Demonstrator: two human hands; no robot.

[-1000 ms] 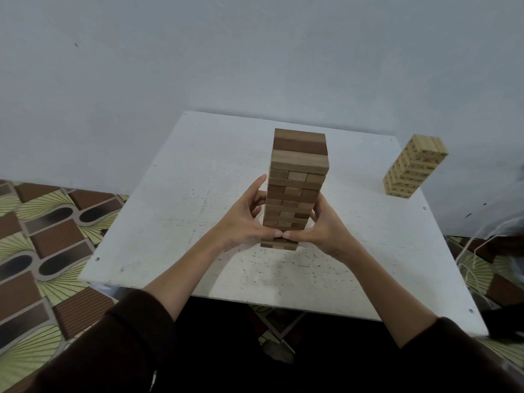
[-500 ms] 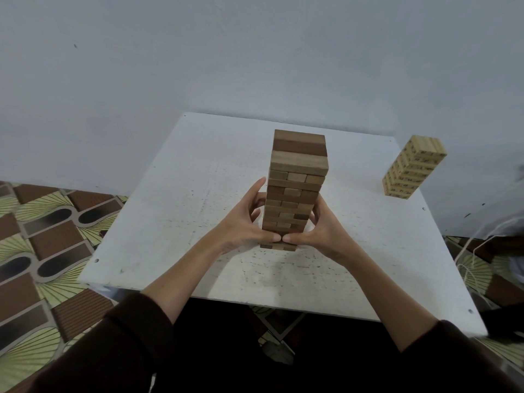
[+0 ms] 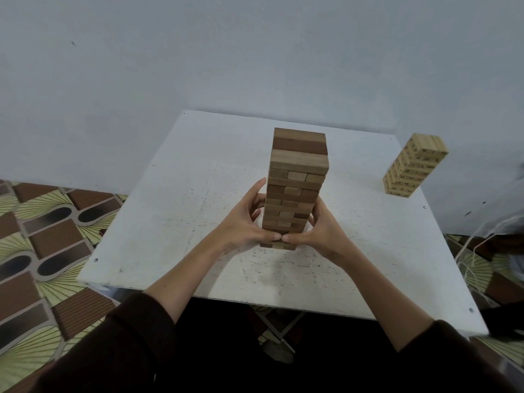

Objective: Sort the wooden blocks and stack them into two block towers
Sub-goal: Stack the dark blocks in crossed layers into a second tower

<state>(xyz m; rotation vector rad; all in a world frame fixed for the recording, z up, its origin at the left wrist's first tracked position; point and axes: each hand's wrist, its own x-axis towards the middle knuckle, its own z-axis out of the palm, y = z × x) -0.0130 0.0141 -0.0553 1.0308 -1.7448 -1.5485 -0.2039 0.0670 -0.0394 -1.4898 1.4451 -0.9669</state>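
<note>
Here our left hand (image 3: 243,226) and right hand (image 3: 321,232) cup the dark tower (image 3: 295,188) near its base; loose blocks topple easily, so we squeeze low and evenly.

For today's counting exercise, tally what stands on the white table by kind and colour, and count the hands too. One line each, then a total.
Darker brown block tower: 1
Pale yellow block tower: 1
Hands, left hand and right hand, both holding the brown tower near its base: 2
Total: 4
</note>
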